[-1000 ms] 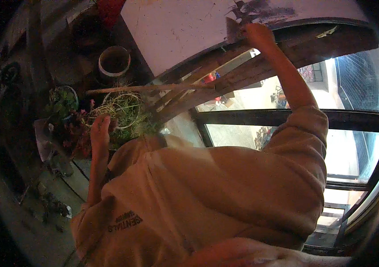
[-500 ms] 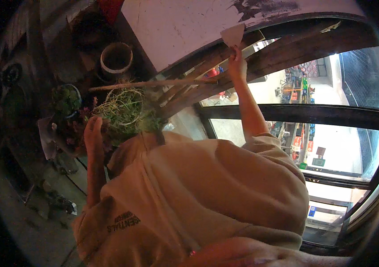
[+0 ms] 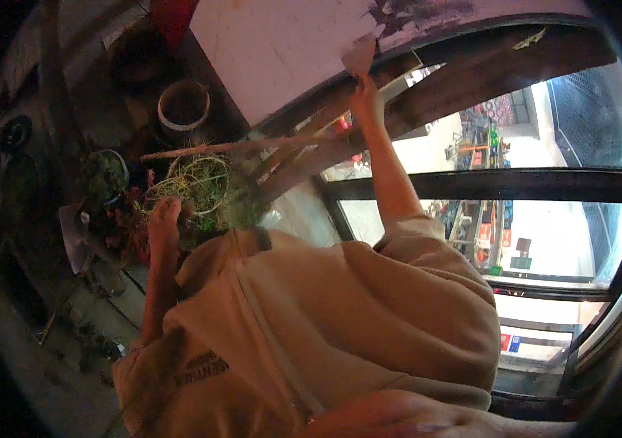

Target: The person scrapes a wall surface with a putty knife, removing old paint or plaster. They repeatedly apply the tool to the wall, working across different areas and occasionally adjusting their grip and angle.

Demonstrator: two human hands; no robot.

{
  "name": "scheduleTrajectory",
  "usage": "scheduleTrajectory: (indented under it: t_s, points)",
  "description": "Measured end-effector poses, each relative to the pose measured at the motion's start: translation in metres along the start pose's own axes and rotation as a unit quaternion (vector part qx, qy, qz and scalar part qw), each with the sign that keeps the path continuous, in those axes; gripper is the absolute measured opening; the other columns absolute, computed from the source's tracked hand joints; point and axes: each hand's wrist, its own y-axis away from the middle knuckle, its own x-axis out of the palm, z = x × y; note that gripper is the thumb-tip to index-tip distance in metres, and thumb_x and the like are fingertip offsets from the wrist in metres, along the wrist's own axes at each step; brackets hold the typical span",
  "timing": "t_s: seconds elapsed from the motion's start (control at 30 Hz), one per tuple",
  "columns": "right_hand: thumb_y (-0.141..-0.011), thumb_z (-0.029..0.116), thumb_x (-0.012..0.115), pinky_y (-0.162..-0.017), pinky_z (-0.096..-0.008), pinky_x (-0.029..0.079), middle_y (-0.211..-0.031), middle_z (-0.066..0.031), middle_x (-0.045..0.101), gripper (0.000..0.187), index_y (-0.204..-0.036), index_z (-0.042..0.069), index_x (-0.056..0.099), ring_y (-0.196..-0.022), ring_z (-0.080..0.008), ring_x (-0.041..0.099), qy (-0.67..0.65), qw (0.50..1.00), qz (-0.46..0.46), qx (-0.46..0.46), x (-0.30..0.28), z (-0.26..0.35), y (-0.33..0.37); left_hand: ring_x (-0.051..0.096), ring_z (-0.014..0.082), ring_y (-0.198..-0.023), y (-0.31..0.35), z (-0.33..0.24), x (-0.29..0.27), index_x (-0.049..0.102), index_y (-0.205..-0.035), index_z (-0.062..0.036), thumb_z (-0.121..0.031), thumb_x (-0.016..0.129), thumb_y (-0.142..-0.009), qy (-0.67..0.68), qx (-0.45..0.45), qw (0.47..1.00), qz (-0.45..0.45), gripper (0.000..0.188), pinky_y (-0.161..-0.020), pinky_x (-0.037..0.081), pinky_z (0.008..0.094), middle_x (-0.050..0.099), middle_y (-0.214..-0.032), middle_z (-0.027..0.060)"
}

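Note:
My right hand reaches up and grips a scraper with a pale, wide blade. Its blade lies against the lower edge of a whitish panel, just below a dark, patchy stain. Lower and to the left, my left hand is raised with its fingers curled together; whether anything sits in them is hidden. Next to it is a clump of green, grassy plants, with reddish leaves close to the wrist. A thin wooden stick passes above the plants.
Left of the panel stands a round pot with a pale rim. A smaller potted plant is farther left. A dark wooden beam runs under the panel. Dark-framed windows on the right show a bright room with shelves.
My right hand and the scraper have moved slightly left along the panel's edge. My left hand has shifted slightly down and right. The whole view has also shifted a little.

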Motion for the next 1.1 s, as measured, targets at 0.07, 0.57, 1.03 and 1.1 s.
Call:
scheduleTrajectory:
  t_s: [0.07, 0.57, 1.03, 1.1]
  points:
    - [-0.092, 0.018, 0.047, -0.084, -0.0454, 0.048, -0.108, -0.0184, 0.065, 0.031, -0.119, 0.007, 0.058, -0.098, -0.0401, 0.061, -0.001, 0.999, 0.027, 0.025, -0.01, 0.0, 0.021, 0.059, 0.0148, -0.081, 0.002, 0.0, -0.004, 0.06, -0.105, -0.0023, -0.022, 0.053, -0.093, -0.007, 0.005, 1.0, 0.004, 0.024, -0.071, 0.046, 0.0298, 0.064, -0.092, 0.0058]
    - [-0.09, 0.011, 0.046, -0.085, -0.045, 0.048, -0.109, -0.0185, 0.064, 0.03, -0.116, 0.012, 0.061, -0.1, -0.0381, 0.061, -0.055, 0.998, -0.007, -0.018, -0.009, -0.008, 0.021, 0.06, 0.0123, -0.08, 0.001, 0.042, -0.04, 0.062, -0.104, -0.0034, -0.022, 0.055, -0.093, 0.102, 0.004, 0.993, -0.058, 0.023, -0.068, 0.048, 0.027, 0.062, -0.094, 0.0029]
    - [-0.087, 0.012, 0.048, -0.089, -0.0386, 0.048, -0.115, -0.0174, 0.063, 0.033, -0.116, 0.008, 0.064, -0.105, -0.0352, 0.06, -0.031, 0.995, -0.037, -0.083, 0.007, -0.018, -0.031, 0.059, 0.0109, -0.076, -0.007, 0.031, -0.039, 0.061, -0.107, -0.0028, -0.024, 0.056, -0.093, 0.086, -0.005, 0.995, -0.057, 0.026, -0.068, 0.047, 0.0275, 0.064, -0.098, 0.0055]
    - [-0.087, 0.012, 0.048, -0.089, -0.0388, 0.048, -0.114, -0.0167, 0.064, 0.033, -0.116, 0.008, 0.064, -0.104, -0.0346, 0.061, -0.017, 0.994, -0.046, -0.101, 0.021, -0.014, -0.069, 0.057, 0.0109, -0.077, -0.003, 0.013, -0.027, 0.061, -0.107, -0.0026, -0.024, 0.056, -0.093, 0.07, 0.024, 0.996, -0.053, 0.026, -0.069, 0.046, 0.0276, 0.063, -0.098, 0.0052]
